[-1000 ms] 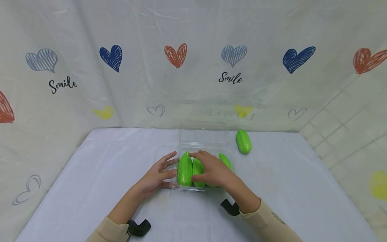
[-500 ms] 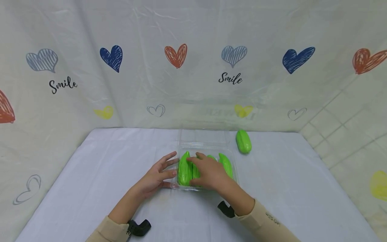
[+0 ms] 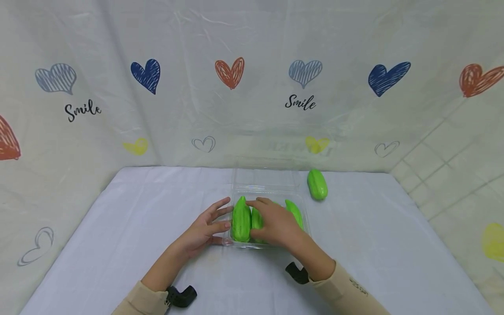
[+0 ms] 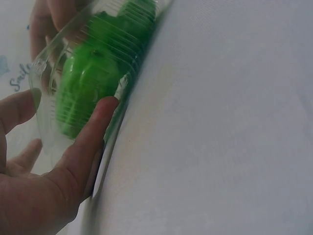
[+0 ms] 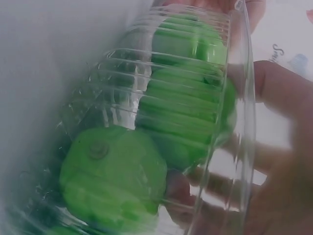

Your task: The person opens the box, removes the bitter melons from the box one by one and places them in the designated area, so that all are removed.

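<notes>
A clear plastic clamshell box (image 3: pixel 267 246) holds several green toy cucumbers side by side, all lengthwise. The leftmost cucumber (image 3: pixel 241 221) shows whole. My left hand (image 3: pixel 204 229) rests at the box's left side with fingers spread; in the left wrist view its thumb (image 4: pixel 93 132) lies along the clear wall. My right hand (image 3: pixel 275 223) reaches into the box from above, fingers and thumb curved about the second cucumber (image 3: pixel 257 218). It covers most of the middle ones. In the right wrist view a fingertip (image 5: pixel 180 193) shows through the wall, between cucumbers.
The box's clear lid (image 3: pixel 265 177) stands raised behind it. Another green cucumber (image 3: pixel 317 184) lies on the white cloth, behind and right of the box. Black wrist mounts (image 3: pixel 181 296) sit on both forearms. A white curtain with printed hearts (image 3: pixel 229 73) hangs behind the table.
My right hand drew slightly toward the near left, then shifted back a little to the right, still over the middle cucumbers. The leftmost cucumber has straightened slightly. My left hand has stayed put.
</notes>
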Tool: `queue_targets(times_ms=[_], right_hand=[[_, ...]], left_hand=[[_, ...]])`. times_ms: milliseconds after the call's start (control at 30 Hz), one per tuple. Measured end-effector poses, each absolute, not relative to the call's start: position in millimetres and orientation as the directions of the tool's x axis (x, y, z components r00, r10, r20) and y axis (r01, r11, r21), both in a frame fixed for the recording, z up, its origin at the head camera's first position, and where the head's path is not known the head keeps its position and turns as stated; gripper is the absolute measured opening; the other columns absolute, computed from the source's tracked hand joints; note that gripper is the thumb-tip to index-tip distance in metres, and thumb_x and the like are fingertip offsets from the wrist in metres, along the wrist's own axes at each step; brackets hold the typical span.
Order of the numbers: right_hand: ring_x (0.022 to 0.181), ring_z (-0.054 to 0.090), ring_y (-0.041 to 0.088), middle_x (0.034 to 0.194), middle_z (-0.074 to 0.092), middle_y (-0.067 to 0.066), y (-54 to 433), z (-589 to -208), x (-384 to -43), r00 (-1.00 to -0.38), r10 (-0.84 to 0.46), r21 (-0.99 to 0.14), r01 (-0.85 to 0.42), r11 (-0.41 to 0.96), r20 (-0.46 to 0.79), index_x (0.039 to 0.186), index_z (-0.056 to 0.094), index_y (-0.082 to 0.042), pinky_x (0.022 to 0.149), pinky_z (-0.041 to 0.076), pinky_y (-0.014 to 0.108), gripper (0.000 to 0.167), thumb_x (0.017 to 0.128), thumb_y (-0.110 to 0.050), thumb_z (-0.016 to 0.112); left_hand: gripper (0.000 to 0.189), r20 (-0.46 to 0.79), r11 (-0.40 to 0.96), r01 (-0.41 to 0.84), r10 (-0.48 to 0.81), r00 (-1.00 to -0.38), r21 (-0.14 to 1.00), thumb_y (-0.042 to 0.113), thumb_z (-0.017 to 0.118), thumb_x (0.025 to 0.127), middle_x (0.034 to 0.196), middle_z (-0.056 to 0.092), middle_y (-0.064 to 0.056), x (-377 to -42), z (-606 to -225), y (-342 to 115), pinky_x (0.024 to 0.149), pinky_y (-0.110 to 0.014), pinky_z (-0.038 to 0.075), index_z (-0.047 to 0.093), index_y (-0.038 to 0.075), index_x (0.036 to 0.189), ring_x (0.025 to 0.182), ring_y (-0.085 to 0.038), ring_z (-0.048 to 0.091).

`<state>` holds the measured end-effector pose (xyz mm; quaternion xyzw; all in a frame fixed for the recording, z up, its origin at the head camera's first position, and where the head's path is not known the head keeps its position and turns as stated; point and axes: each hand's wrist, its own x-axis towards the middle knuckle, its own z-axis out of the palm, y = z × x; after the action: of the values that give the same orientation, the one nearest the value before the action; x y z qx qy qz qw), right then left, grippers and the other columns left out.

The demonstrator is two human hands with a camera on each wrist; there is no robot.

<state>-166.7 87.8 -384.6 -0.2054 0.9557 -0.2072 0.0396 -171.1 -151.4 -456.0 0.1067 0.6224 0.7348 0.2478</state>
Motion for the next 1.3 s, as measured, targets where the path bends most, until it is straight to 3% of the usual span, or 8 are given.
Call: queue_targets(times_ms=[233,533,833,1133,1300], right_hand=[[0.129,0.055,0.032,0.148,0.051,0.012,91,-383,-168,-0.915,-0.400,-0.453,-0.377,0.808,0.048,0.139,0.059,-0.026,0.096,0.050,0.056,0.066,0.075,-0.022,0.079],[0.133,0.051,0.034,0.150,0.049,0.013,98,-376,-168,-0.906,-0.416,-0.522,-0.393,0.757,0.080,0.138,0.060,-0.020,0.098,0.050,0.052,0.063,0.077,-0.018,0.076],[0.135,0.048,0.036,0.151,0.048,0.011,110,-376,-175,-0.902,-0.417,-0.564,-0.402,0.721,0.111,0.135,0.063,-0.018,0.102,0.047,0.055,0.059,0.077,-0.020,0.074],[0.136,0.047,0.036,0.151,0.047,0.011,124,-373,-177,-0.895,-0.424,-0.594,-0.416,0.688,0.136,0.133,0.065,-0.016,0.099,0.048,0.053,0.054,0.079,-0.020,0.071],[0.133,0.050,0.036,0.153,0.045,0.011,133,-374,-177,-0.900,-0.419,-0.633,-0.396,0.666,0.122,0.133,0.064,-0.016,0.088,0.053,0.043,0.052,0.082,-0.023,0.073]], left_hand=[[0.076,-0.154,-0.095,-0.227,0.488,-0.859,0.969,0.011,0.060,0.098,0.163,0.023,-0.011,-171,-454,-151,0.089,-0.051,0.056,0.019,0.025,0.160,0.137,-0.037,0.045],[0.076,-0.161,-0.091,-0.233,0.483,-0.861,0.968,0.013,0.063,0.098,0.163,0.023,-0.010,-172,-455,-151,0.089,-0.051,0.056,0.021,0.026,0.159,0.140,-0.039,0.041],[0.075,-0.164,-0.096,-0.238,0.479,-0.862,0.967,0.010,0.061,0.098,0.163,0.022,-0.011,-173,-455,-151,0.089,-0.050,0.056,0.021,0.027,0.159,0.142,-0.040,0.039],[0.074,-0.164,-0.089,-0.232,0.474,-0.865,0.969,0.009,0.059,0.099,0.164,0.023,-0.010,-171,-455,-150,0.088,-0.049,0.057,0.021,0.027,0.159,0.142,-0.041,0.038],[0.075,-0.164,-0.089,-0.234,0.477,-0.863,0.968,0.010,0.061,0.098,0.164,0.022,-0.011,-172,-458,-150,0.087,-0.049,0.057,0.022,0.027,0.159,0.142,-0.041,0.038]])
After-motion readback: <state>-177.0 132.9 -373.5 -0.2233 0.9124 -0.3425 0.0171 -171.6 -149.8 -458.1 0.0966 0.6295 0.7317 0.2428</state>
